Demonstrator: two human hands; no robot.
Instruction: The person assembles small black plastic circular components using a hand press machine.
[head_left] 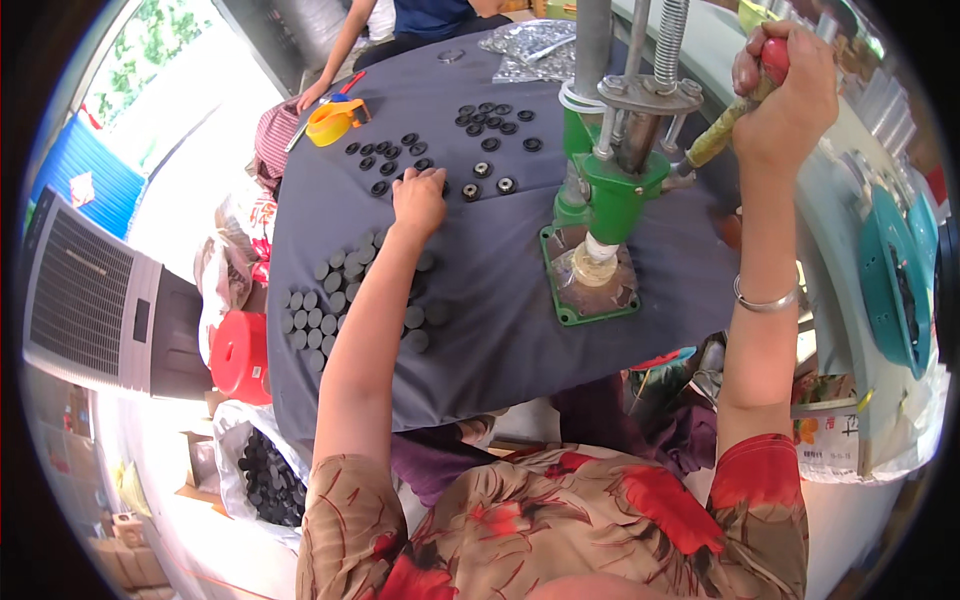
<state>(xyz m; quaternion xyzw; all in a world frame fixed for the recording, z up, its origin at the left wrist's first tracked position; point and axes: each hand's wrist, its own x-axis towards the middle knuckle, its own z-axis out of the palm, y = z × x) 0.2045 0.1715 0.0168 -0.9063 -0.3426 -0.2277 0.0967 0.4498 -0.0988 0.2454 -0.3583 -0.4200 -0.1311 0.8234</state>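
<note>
High at the right, my right hand [800, 100] is wrapped round the lever [715, 138] of a green hand press [615, 200], just by its red knob. The press stands on the grey cloth, its pale ram tip down over the base plate [565, 300]. My left hand [418, 203] reaches to the middle of the table, fingers bent down among small black rings [388, 168]; what is under its fingertips is hidden. Between that hand and the press lie a few rings with metal centres [506, 185]. Plain dark discs [330, 325] lie massed beside my left forearm.
More black rings [508, 128] lie farther back. Yellow tape [328, 125] on a dispenser and a clear plastic bag [540, 50] lie near the far edge. Another person's arm [345, 50] rests there. A red stool [238, 355] and a bag of black pieces [268, 480] stand left.
</note>
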